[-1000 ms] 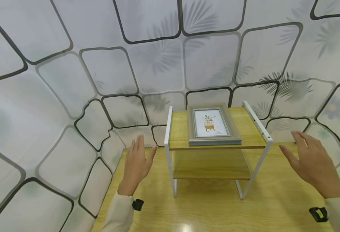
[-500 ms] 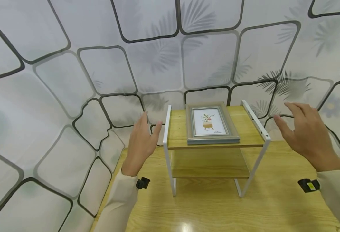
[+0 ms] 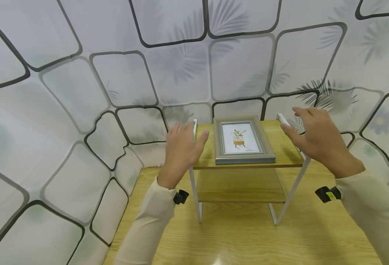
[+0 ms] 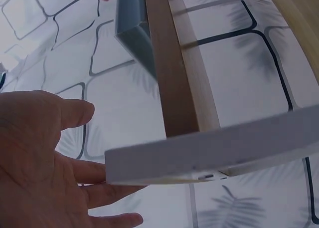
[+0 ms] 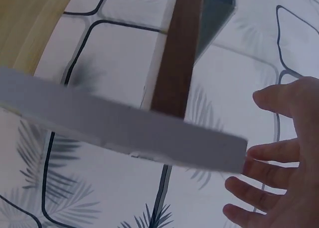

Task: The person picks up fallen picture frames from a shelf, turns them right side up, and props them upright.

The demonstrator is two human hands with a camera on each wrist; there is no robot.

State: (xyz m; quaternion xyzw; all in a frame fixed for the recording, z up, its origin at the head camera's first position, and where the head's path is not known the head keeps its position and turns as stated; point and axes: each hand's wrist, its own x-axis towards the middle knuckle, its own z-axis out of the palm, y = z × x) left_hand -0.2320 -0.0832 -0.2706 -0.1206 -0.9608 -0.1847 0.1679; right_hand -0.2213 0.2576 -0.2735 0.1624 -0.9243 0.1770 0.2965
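A silver-beige picture frame [image 3: 244,159] lies flat on the top board of a small two-tier shelf [image 3: 203,149] with white metal legs. Its picture shows a plant in a footed pot. My left hand [image 3: 182,149], fingers extended, is over the shelf's left side, overlapping the white rail there. On the other side my right hand [image 3: 318,138] hovers over the right rail, thumb toward the picture frame. Both hands hold nothing. In the left wrist view the fingers [image 4: 112,194] are beside the end of the white rail [image 4: 199,155]. The right wrist view has fingertips close to the other rail's end [image 5: 199,143].
The shelf stands on a wood-grain surface [image 3: 241,239]. Behind it and to the left hang pale walls [image 3: 181,81] patterned with dark rounded outlines and leaves. A lower board [image 3: 241,187] spans between the white legs.
Both hands have risen and moved inward, from beside the shelf to over its two side rails. The picture frame and shelf have stayed in place.
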